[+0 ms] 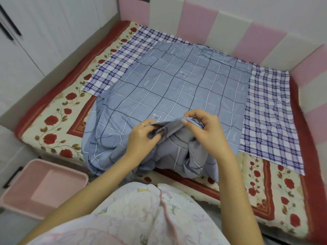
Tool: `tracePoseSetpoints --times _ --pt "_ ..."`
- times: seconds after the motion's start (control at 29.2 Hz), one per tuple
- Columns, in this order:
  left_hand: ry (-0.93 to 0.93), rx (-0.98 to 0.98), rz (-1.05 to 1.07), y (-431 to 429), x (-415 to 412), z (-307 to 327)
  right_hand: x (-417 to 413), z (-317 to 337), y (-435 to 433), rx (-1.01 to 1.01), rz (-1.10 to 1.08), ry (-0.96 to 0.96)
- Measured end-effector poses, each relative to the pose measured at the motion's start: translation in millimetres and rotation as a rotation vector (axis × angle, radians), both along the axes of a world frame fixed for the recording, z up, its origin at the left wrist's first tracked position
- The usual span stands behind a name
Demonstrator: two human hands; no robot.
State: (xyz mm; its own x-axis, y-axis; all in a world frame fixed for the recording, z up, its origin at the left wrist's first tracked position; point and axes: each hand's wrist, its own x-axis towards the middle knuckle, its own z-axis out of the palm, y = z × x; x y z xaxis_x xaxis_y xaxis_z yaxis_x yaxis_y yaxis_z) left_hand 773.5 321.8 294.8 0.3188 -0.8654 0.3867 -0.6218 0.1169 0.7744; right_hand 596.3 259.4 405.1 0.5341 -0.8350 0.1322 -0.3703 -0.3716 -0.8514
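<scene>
A large grey-blue checked sheet (177, 82) lies spread over the bed, its near edge bunched and hanging toward me. My left hand (141, 137), with a ring on one finger, pinches a fold of that near edge. My right hand (205, 129) grips the same edge a little to the right, thumb on top. The stretch of hem between both hands is lifted off the bed. Under the sheet lies a white-and-purple plaid cloth (269, 121), showing at the left and right.
The mattress has a red rose-patterned cover (58, 124). Pink and white padded panels (247, 38) line the far and right sides. A pink plastic basket (40, 186) stands on the floor at the lower left. White cupboard doors (26, 41) are at the left.
</scene>
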Motion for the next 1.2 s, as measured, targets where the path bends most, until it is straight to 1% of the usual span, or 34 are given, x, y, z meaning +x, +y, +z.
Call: tracePoseSetpoints --times 0.07,0.1,0.17,0.24,0.27,0.38,0.51,0.58,0.62,0.72,0.79,0.89,0.96,1.03,1.13,1.17,1.2 --pt "0.123 -0.055 -0.061 7 6 10 -3 -3 -4 -0.008 -0.119 -0.044" --pt "0.142 -0.06 -0.108 10 10 14 -5 -5 -6 0.0 -0.153 -0.05" --pt "0.171 -0.035 -0.207 13 17 18 -8 -8 -8 0.02 -0.168 -0.032" --pt "0.183 0.0 -0.248 13 26 17 -9 -10 -8 0.024 -0.16 -0.024" --pt "0.149 0.007 -0.239 13 29 16 -9 -11 -8 0.026 -0.162 -0.021" --pt "-0.065 0.024 -0.167 12 33 16 -5 -13 -4 0.04 -0.183 -0.019" --pt "-0.385 0.022 0.079 11 32 23 1 -12 -1 0.035 -0.211 -0.018" --pt "-0.468 0.026 0.169 10 37 24 4 -10 -1 0.021 -0.24 -0.006" --pt "-0.473 0.045 0.211 9 41 25 5 -9 0 0.017 -0.255 -0.002" --pt "-0.367 0.16 0.351 6 58 25 9 -6 -1 -0.004 -0.314 -0.005" --pt "-0.291 0.212 0.431 4 73 23 10 -5 -5 -0.05 -0.412 0.023" --pt "-0.28 0.294 0.454 10 95 14 11 -9 -14 -0.084 -0.578 0.057" --pt "-0.268 0.309 0.441 16 103 5 11 -14 -20 -0.077 -0.638 0.053" --pt "-0.205 0.275 0.367 20 107 1 10 -20 -27 -0.064 -0.689 0.063" --pt "0.044 0.292 0.043 19 113 4 5 -28 -38 -0.059 -0.75 0.101" --pt "0.103 0.317 -0.048 19 116 5 2 -30 -40 -0.057 -0.765 0.115" --pt "0.112 0.337 -0.08 19 115 7 0 -31 -43 -0.054 -0.78 0.128"
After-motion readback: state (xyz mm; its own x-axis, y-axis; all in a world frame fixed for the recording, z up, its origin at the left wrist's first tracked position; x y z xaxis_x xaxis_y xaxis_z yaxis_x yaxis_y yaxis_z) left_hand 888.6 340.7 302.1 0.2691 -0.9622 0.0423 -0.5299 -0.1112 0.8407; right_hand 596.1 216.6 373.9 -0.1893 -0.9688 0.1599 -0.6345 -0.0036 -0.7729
